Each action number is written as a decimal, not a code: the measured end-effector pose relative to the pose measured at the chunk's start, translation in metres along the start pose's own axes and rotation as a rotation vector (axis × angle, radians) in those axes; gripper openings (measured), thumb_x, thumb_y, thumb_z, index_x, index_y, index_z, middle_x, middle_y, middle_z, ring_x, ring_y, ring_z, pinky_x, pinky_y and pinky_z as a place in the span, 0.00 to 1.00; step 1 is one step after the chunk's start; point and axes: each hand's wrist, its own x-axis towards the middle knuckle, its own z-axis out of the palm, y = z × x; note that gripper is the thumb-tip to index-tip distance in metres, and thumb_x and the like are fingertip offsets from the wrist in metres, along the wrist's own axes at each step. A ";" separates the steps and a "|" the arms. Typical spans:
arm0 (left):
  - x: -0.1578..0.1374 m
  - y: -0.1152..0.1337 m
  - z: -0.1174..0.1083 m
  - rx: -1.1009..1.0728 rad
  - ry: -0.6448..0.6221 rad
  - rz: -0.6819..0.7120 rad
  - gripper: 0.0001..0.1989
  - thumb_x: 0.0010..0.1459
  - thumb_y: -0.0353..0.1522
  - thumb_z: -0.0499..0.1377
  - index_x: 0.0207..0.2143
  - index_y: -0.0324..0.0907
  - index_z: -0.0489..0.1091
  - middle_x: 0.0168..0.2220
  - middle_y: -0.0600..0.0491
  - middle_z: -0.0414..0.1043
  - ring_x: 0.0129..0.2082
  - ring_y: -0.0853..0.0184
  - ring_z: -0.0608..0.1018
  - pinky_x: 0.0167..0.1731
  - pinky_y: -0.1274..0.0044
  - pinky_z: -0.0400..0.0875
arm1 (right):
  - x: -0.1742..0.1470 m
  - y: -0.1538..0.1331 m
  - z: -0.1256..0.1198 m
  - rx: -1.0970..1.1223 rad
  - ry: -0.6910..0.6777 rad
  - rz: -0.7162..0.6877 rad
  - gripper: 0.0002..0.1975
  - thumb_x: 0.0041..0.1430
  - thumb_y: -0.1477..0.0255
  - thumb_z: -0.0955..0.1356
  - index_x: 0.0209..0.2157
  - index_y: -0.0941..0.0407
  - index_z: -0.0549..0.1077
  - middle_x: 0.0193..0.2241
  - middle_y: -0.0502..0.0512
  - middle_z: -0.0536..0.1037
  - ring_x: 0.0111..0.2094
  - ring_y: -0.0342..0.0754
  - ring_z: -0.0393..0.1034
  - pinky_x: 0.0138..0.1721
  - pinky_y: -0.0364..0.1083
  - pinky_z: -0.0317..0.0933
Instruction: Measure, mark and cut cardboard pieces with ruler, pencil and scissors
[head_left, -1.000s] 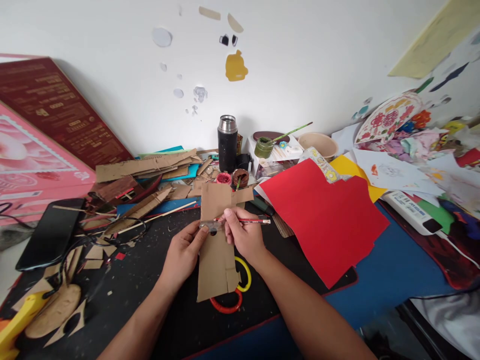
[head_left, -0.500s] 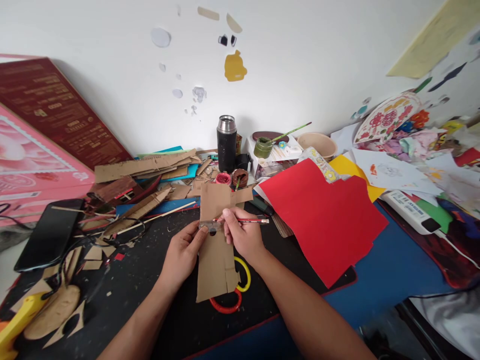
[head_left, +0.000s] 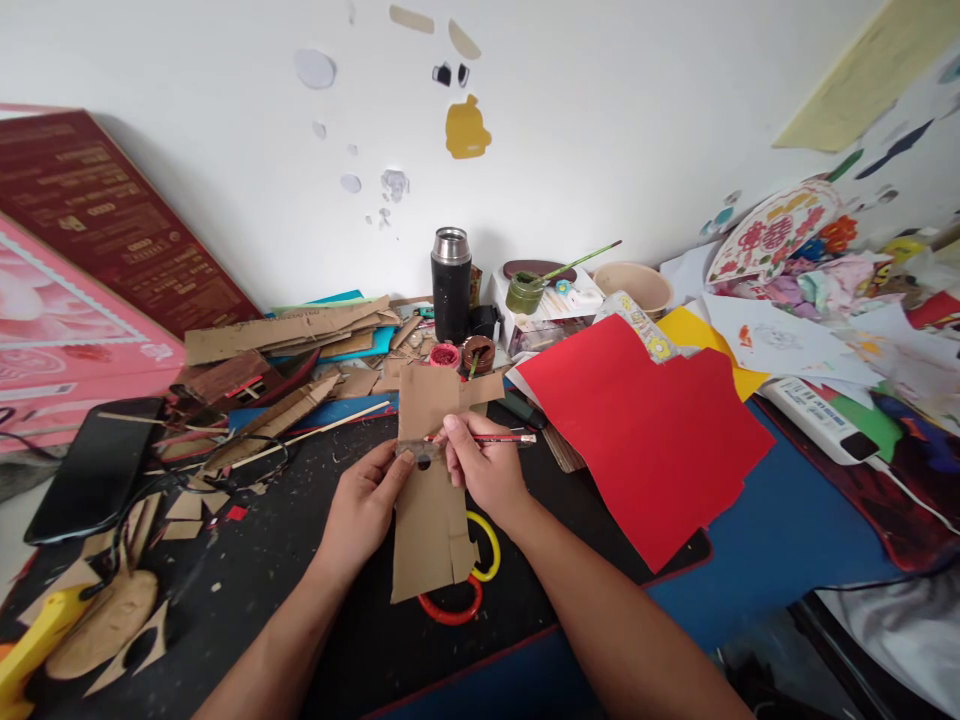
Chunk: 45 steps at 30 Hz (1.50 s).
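A long piece of brown cardboard (head_left: 431, 540) stands tilted in front of me, with a small dark hole near its middle. My left hand (head_left: 365, 490) pinches its left edge, thumb on a short see-through ruler (head_left: 417, 449) lying across the cardboard. In my right hand (head_left: 484, 460) is a red-and-black pencil (head_left: 504, 438), held nearly level, its eraser end pointing right. The pencil's tip is by the ruler, too small to make out exactly. Right-hand fingers also touch the cardboard's right edge. Under its lower end lie scissors with a red and yellow handle (head_left: 453, 608).
Red paper (head_left: 645, 430) covers the mat's right side. Behind are a black thermos (head_left: 451, 290), open paint jars (head_left: 477, 354) and a green jar (head_left: 524, 293) with a brush. Cardboard scraps (head_left: 185, 506), a phone (head_left: 94, 470) and a yellow-handled tool (head_left: 45, 640) lie left.
The view has shifted very slightly. Both hands, the ruler, pencil and cardboard keep practically the same positions.
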 end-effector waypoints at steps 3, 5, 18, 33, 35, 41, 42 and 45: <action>0.000 0.002 0.001 0.011 0.003 -0.007 0.29 0.54 0.55 0.70 0.46 0.41 0.81 0.44 0.43 0.87 0.37 0.53 0.86 0.40 0.66 0.81 | 0.000 0.000 0.000 -0.002 0.008 -0.014 0.24 0.71 0.49 0.68 0.32 0.55 0.77 0.18 0.44 0.69 0.14 0.39 0.62 0.16 0.39 0.56; 0.000 0.004 0.001 0.017 0.002 -0.003 0.29 0.54 0.55 0.70 0.45 0.41 0.81 0.44 0.43 0.87 0.37 0.53 0.86 0.41 0.67 0.81 | -0.001 0.000 0.001 -0.001 0.010 -0.021 0.24 0.71 0.49 0.68 0.32 0.55 0.77 0.18 0.44 0.69 0.14 0.39 0.62 0.16 0.39 0.55; 0.000 0.004 0.002 0.037 0.006 0.003 0.30 0.54 0.56 0.69 0.46 0.41 0.81 0.45 0.43 0.87 0.37 0.52 0.86 0.40 0.66 0.82 | 0.000 0.001 0.000 -0.019 0.005 0.009 0.25 0.69 0.47 0.68 0.32 0.56 0.77 0.18 0.44 0.69 0.14 0.39 0.62 0.16 0.39 0.56; 0.000 0.006 0.001 0.057 0.015 -0.010 0.31 0.52 0.57 0.69 0.45 0.41 0.82 0.44 0.43 0.87 0.36 0.52 0.86 0.38 0.67 0.82 | 0.001 0.002 0.000 0.000 -0.003 0.027 0.26 0.69 0.46 0.68 0.31 0.55 0.75 0.18 0.43 0.68 0.14 0.39 0.61 0.16 0.39 0.55; -0.001 0.006 0.001 0.049 0.012 -0.016 0.31 0.52 0.56 0.70 0.45 0.41 0.82 0.43 0.43 0.87 0.36 0.52 0.86 0.38 0.66 0.82 | 0.001 0.002 0.000 0.000 0.002 0.022 0.27 0.69 0.46 0.68 0.32 0.56 0.76 0.18 0.44 0.69 0.14 0.39 0.61 0.16 0.39 0.55; -0.001 0.005 0.001 0.034 0.001 -0.018 0.30 0.53 0.56 0.70 0.45 0.41 0.82 0.45 0.42 0.87 0.37 0.51 0.86 0.40 0.65 0.82 | 0.000 0.004 0.000 -0.006 0.009 0.006 0.27 0.69 0.45 0.68 0.32 0.55 0.76 0.18 0.44 0.69 0.14 0.39 0.62 0.16 0.39 0.55; -0.001 0.005 0.001 0.036 0.003 -0.019 0.30 0.53 0.56 0.69 0.45 0.41 0.82 0.45 0.42 0.87 0.37 0.51 0.86 0.40 0.65 0.82 | 0.000 0.004 0.000 -0.003 0.009 0.003 0.27 0.69 0.46 0.68 0.32 0.55 0.76 0.18 0.44 0.69 0.14 0.39 0.62 0.16 0.39 0.55; -0.001 0.005 0.001 0.033 0.005 -0.024 0.31 0.52 0.56 0.70 0.46 0.41 0.81 0.44 0.42 0.87 0.36 0.51 0.86 0.39 0.65 0.82 | 0.000 0.005 0.000 0.005 0.010 -0.001 0.26 0.70 0.47 0.68 0.32 0.55 0.76 0.18 0.44 0.69 0.14 0.39 0.62 0.16 0.39 0.55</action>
